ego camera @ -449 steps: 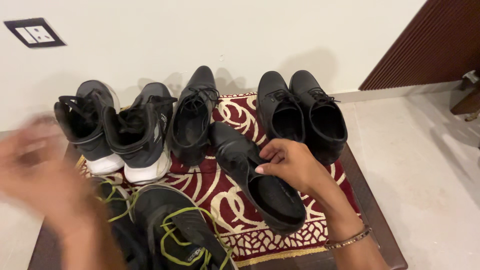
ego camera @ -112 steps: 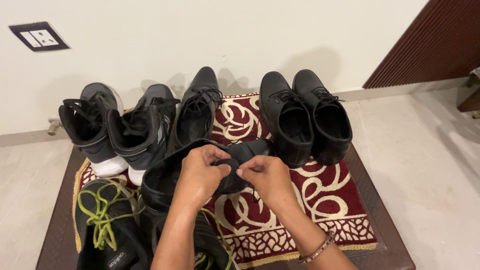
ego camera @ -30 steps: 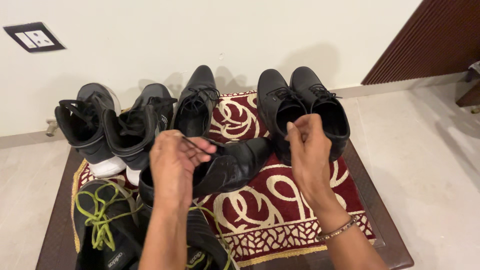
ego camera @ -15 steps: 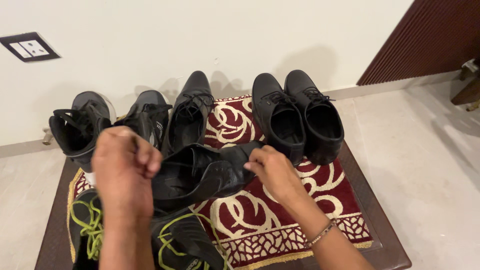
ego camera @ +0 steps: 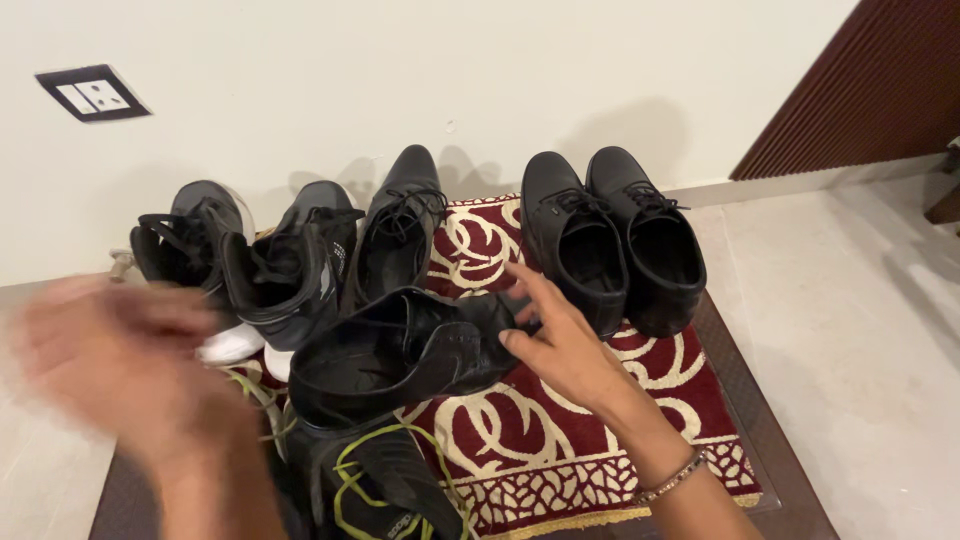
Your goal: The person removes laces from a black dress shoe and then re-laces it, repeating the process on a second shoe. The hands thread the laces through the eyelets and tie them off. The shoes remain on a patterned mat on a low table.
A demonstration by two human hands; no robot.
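**Black dress shoe lies on its side on the patterned mat, right hand at its toe**

A dark brown low wooden platform (ego camera: 735, 370) stands on the pale tiled floor against a cream wall (ego camera: 400, 70), carrying a maroon mat with cream scroll pattern (ego camera: 600, 420). Along the wall edge stand a pair of black high-top trainers with white soles (ego camera: 250, 270), one upright black leather lace-up dress shoe (ego camera: 400, 240) and a pair of black leather lace-up shoes (ego camera: 610, 240) set side by side. At the near edge lie black trainers with lime-green laces (ego camera: 380, 480).

The loose black leather dress shoe (ego camera: 400, 355) lies tilted on its side in the middle, its heel resting on the green-laced trainers, its toe on the mat, opening facing up.

The right hand (ego camera: 560, 345), fingers spread and released, touches the shoe's toe end with the thumb and fingertips; a beaded bracelet (ego camera: 672, 478) circles the wrist.

The left hand (ego camera: 120, 365) is a blur, away from the shoe to its left; I cannot tell whether it is clenched or released.
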